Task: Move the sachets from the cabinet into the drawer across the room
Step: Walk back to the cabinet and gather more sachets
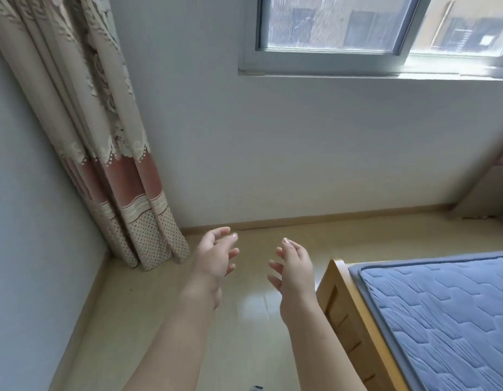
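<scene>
While both bare forearms reach forward above the floor (165, 320), the entries stand thus. Left hand (216, 255): raised, palm turned inward toward its partner, fingers (234, 236) spread and loosely curled, gripping nothing. Right hand (294, 266): level with the left and near it but apart from it, palm facing inward, fingers likewise relaxed and separated, holding nothing. Sachets: whereabouts cannot be told from this view. Floor: pale, glossy boards with a bright reflection between the two wrists. Skirting board (329, 217): light wood, running along the foot of the white wall (273, 150). Curtain (112, 165): gathered in the left corner, beige patterned upper part, pink band, dotted hem reaching the floor. Window (343, 32): grey frame, high on the wall, buildings visible through the glass. Bed frame (340, 300): light wood, its corner just right of the right wrist. Mattress (442, 314): blue, quilted, lying on the frame. Small dark object (256, 388): at the bottom edge, too little showing to identify.
</scene>
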The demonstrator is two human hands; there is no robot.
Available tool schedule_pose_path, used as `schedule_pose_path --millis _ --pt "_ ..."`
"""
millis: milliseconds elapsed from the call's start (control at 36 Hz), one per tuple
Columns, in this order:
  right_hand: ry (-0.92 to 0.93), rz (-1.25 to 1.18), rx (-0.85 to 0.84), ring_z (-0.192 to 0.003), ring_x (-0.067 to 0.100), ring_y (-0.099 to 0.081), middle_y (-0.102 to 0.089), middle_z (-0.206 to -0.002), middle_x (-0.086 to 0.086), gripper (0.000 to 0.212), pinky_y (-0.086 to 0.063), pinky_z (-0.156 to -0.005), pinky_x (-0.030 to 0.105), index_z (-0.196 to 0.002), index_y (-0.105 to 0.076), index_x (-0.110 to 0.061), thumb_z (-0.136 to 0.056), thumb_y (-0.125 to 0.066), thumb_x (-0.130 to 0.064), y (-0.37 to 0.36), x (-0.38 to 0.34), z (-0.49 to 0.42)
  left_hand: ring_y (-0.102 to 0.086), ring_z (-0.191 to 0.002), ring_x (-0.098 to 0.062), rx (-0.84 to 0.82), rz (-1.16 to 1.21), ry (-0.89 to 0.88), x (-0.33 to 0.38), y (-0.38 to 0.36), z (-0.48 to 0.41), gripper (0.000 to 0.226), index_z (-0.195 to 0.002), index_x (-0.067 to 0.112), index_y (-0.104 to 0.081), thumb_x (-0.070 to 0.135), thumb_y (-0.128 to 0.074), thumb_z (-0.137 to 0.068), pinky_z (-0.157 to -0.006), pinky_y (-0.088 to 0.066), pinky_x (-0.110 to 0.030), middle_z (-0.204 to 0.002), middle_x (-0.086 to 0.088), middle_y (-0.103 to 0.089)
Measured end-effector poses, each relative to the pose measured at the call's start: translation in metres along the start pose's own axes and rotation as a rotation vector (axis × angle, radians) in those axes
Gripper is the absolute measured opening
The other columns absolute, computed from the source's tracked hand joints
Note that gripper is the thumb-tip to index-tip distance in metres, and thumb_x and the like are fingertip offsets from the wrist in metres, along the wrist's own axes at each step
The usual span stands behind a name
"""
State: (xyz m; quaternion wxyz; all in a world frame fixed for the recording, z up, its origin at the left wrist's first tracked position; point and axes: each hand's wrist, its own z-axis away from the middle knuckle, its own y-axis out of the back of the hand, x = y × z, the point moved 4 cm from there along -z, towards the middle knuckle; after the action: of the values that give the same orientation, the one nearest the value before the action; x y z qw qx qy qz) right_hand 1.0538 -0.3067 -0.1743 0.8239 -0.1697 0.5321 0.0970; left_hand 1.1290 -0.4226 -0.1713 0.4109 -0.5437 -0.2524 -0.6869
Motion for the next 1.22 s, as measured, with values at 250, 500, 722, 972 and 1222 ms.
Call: schedule_pose_path --millis 250,500,722,972,1222 --pt "0.032 -0.014 0.046 -0.080 0.012 -0.054 -0.054 -0.098 -0.006 0.011 -0.044 -0.069 0.028 -0.089 -0.051 -0.031 -0.098 -0.045 -0.029 -0.009 -0.103 -0.196 -0.057 -0.088 -0.015 -0.094 -0.051 0.045 0.055 -0.134 -0.168 0.008 -0.091 0.026 -0.054 0.020 -0.051 -0.095 -0.070 -0.043 -0.027 -0.106 0.002 -0.055" --pt "0.040 -0.045 0.201 -0.087 0.017 -0.056 -0.053 -0.098 -0.005 0.014 -0.045 -0.079 0.035 -0.101 -0.052 -0.023 -0.098 -0.042 -0.033 0.017 -0.159 -0.380 -0.056 -0.089 -0.016 -0.277 -0.114 0.073 0.074 -0.281 -0.334 0.009 -0.089 0.026 -0.054 0.021 -0.050 -0.095 -0.070 -0.043 -0.028 -0.103 0.003 -0.056" --pt "0.042 -0.160 0.409 -0.091 0.019 -0.056 -0.055 -0.104 -0.002 0.013 -0.045 -0.077 0.033 -0.089 -0.052 -0.030 -0.098 -0.043 -0.033 0.062 -0.238 -0.552 -0.058 -0.088 -0.012 -0.505 -0.241 0.078 0.095 -0.456 -0.474 0.010 -0.091 0.028 -0.055 0.020 -0.051 -0.095 -0.081 -0.044 -0.032 -0.109 0.001 -0.059" --pt "0.005 -0.315 0.701 -0.083 0.015 -0.054 -0.054 -0.095 -0.004 0.013 -0.042 -0.079 0.034 -0.086 -0.052 -0.027 -0.097 -0.045 -0.029 0.191 -0.290 -0.670 -0.060 -0.086 -0.008 -0.866 -0.387 0.151 0.073 -0.671 -0.529 0.009 -0.093 0.029 -0.057 0.021 -0.053 -0.095 -0.070 -0.047 -0.023 -0.108 0.004 -0.060" --pt "0.029 -0.339 0.794 -0.088 0.015 -0.057 -0.056 -0.099 -0.006 0.013 -0.045 -0.081 0.033 -0.085 -0.052 -0.030 -0.097 -0.046 -0.031 0.349 -0.372 -0.791 -0.062 -0.095 -0.010 -0.958 -0.431 0.159 0.052 -0.889 -0.555 0.014 -0.107 0.025 -0.058 0.021 -0.053 -0.094 -0.074 -0.048 -0.023 -0.115 0.004 -0.060"
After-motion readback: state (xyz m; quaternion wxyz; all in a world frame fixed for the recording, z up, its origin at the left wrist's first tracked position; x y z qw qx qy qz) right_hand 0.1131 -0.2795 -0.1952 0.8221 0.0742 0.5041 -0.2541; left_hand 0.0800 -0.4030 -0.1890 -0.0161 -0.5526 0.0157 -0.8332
